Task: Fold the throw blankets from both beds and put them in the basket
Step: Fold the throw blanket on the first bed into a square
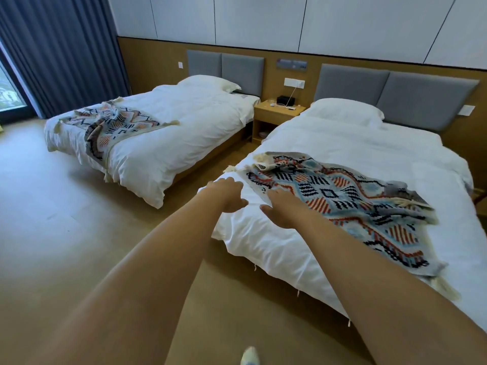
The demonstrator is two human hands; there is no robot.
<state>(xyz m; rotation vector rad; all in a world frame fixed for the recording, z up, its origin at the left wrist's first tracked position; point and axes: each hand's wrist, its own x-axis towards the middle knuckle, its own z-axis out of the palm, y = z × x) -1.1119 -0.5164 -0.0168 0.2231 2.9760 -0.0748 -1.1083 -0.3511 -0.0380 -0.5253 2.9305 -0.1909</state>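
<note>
Reaching over the near bed (369, 143), my right hand (280, 209) lies flat on the left edge of the throw (342, 201), gripping nothing. My left hand (226, 196), loosely curled and empty, sits just left of it. The throw stretches away rightward.

Hotel-type twin bedroom. Far bed (189, 127) and near bed (355, 154) carry identical white bedding. Matching grey headboards (395, 96) on a wood-panelled wall. Shared nightstand (276, 111) between them, switch panel (291, 65) above, full-height curtain (60, 54).
</note>
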